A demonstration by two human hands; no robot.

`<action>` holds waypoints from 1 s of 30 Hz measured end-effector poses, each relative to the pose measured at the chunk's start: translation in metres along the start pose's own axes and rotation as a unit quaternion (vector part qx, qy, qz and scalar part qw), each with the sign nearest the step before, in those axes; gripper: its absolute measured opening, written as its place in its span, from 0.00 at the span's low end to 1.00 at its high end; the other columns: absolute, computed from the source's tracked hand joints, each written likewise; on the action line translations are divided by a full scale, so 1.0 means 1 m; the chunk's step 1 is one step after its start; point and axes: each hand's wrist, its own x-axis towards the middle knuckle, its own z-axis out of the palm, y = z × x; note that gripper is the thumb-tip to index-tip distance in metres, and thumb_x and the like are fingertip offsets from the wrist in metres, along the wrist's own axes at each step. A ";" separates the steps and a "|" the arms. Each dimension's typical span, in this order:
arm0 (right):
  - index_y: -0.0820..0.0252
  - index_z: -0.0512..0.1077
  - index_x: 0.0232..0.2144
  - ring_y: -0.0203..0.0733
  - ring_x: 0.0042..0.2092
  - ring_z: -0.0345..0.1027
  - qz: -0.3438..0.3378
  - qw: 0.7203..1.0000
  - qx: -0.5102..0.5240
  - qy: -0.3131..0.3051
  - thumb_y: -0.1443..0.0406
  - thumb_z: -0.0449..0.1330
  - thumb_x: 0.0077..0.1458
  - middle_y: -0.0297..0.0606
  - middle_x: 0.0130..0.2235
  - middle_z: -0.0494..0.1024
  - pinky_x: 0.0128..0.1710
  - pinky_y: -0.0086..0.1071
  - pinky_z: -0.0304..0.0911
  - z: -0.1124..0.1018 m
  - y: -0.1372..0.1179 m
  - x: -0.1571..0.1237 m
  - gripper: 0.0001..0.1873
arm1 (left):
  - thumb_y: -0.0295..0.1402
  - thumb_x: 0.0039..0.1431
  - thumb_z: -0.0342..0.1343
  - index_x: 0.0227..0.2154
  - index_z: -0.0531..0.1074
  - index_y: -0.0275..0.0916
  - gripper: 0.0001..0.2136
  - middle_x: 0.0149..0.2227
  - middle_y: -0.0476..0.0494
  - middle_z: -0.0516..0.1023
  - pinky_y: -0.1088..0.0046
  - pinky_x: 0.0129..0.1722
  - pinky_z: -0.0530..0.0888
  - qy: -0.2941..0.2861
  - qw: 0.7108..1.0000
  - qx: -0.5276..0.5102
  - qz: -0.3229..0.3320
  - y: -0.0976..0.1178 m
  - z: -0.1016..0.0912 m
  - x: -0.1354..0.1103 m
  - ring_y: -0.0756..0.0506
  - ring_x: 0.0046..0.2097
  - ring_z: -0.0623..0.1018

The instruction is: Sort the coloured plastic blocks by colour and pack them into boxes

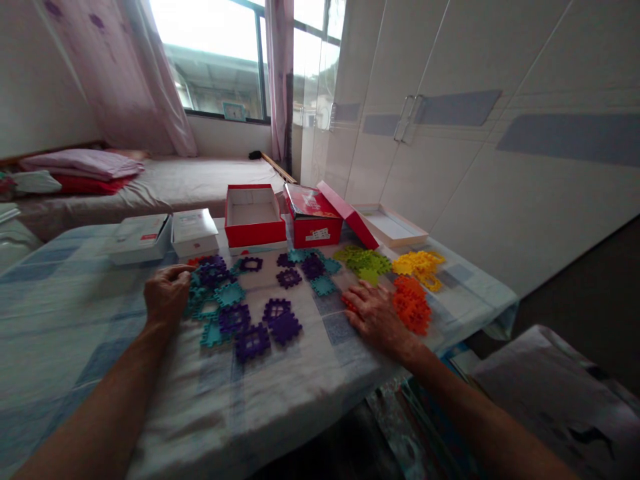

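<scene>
Toothed plastic building tiles lie in colour groups on the table. My left hand (167, 293) rests at the left side of a teal and purple pile (215, 273). Its fingers are bent together, and the fingertips meet an orange tile (200, 260) at the pile's back edge. My right hand (375, 317) is palm down, fingers curled over a red-orange tile (350, 304) that shows only in part. Just right of it lies an orange pile (411, 305); green tiles (364, 262) are behind it. Purple tiles (253, 342) spread between my hands.
Along the back stand two white boxes (140, 239), (194, 233), an open red box (255, 230), a red box with papers (317, 230), a leaning pink-red lid (350, 217) and a shallow tray (393, 227). Yellow tiles (420, 265) lie right. The checked tablecloth (300, 393) covers the table.
</scene>
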 end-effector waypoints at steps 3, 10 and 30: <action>0.56 0.70 0.48 0.49 0.59 0.55 0.015 1.000 -0.015 0.006 0.62 0.51 0.60 0.41 0.53 0.71 0.60 0.50 0.40 0.000 0.006 -0.001 0.16 | 0.32 0.45 0.50 0.34 0.79 0.37 0.16 0.35 0.46 0.77 0.69 0.42 0.72 -0.005 1.000 -0.003 -0.004 0.000 0.000 0.000 0.45 0.35 0.74; 0.59 0.69 0.50 0.48 0.57 0.57 0.014 1.000 0.013 0.022 0.53 0.48 0.61 0.43 0.53 0.70 0.58 0.45 0.48 -0.012 0.028 -0.002 0.23 | 0.32 0.46 0.50 0.34 0.79 0.38 0.15 0.35 0.46 0.76 0.70 0.42 0.71 -0.006 1.000 -0.005 0.003 -0.003 0.001 0.001 0.46 0.36 0.74; 0.54 0.77 0.35 0.49 0.46 0.68 -0.012 1.000 -0.001 -0.016 0.60 0.53 0.52 0.44 0.41 0.78 0.47 0.40 0.59 -0.019 0.077 0.051 0.13 | 0.29 0.48 0.47 0.31 0.78 0.34 0.14 0.37 0.41 0.78 0.70 0.48 0.71 -0.009 1.000 -0.020 0.019 0.013 -0.001 -0.006 0.44 0.42 0.76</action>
